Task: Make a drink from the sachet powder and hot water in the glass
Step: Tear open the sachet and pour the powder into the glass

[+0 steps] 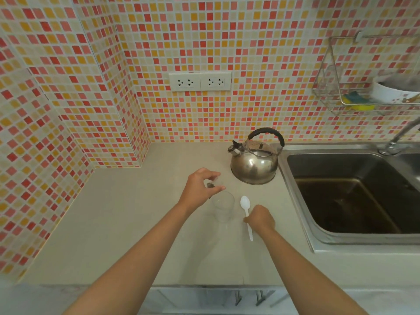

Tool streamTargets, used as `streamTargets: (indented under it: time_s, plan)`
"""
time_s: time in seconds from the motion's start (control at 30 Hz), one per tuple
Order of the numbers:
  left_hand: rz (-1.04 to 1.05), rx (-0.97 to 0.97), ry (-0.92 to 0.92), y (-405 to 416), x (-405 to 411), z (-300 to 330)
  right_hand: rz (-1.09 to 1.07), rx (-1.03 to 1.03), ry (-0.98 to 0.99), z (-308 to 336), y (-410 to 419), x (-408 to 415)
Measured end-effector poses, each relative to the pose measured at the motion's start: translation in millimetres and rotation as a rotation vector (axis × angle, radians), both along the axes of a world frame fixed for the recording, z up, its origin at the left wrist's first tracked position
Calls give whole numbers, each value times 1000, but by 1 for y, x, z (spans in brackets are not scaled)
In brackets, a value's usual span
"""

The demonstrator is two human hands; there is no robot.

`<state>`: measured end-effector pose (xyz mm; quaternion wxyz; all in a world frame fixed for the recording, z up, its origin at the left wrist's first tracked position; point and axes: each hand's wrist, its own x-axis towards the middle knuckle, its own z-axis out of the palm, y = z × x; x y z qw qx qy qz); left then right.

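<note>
A clear glass [223,206] stands upright on the beige counter [127,235]. My left hand [200,187] hovers just above its rim, pinching a small blurred sachet [214,182]. To the right of the glass lies a white plastic spoon [246,209], bowl pointing away from me. My right hand [260,218] is closed over the middle of its handle, low on the counter. A steel kettle [254,162] with a black handle stands behind the glass, next to the sink. Whether powder is in the glass cannot be told.
A steel sink [354,192] fills the right side, its tap [400,135] at the back. A wire rack [368,92] with a bowl and sponge hangs on the mosaic wall. Two double sockets [200,81] sit above the counter. A tiled corner juts out on the left.
</note>
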<state>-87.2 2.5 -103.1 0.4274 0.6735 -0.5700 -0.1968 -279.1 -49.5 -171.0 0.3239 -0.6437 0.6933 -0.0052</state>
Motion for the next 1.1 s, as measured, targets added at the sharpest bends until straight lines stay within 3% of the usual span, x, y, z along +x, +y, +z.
streamTargets:
  time_s: [0.27, 0.43, 0.57, 0.67, 0.97, 1.1]
  plan:
    - [-11, 64, 11, 2, 6, -1, 29, -52, 28, -9, -11, -2]
    - [-40, 93, -15, 1, 10, 2, -12, -101, -287, 23, -29, -3]
    - [-102, 145, -121, -2, 10, 3, 44, -225, -432, 62, -37, -8]
    - [-114, 185, -218, -3, 10, 4, 143, -272, -406, 82, -33, -14]
    - [-130, 234, -410, -4, 6, 0, 247, -224, -389, 85, -13, -13]
    - [-209, 250, -624, -7, 3, 0, 196, -203, -460, 78, -11, -11]
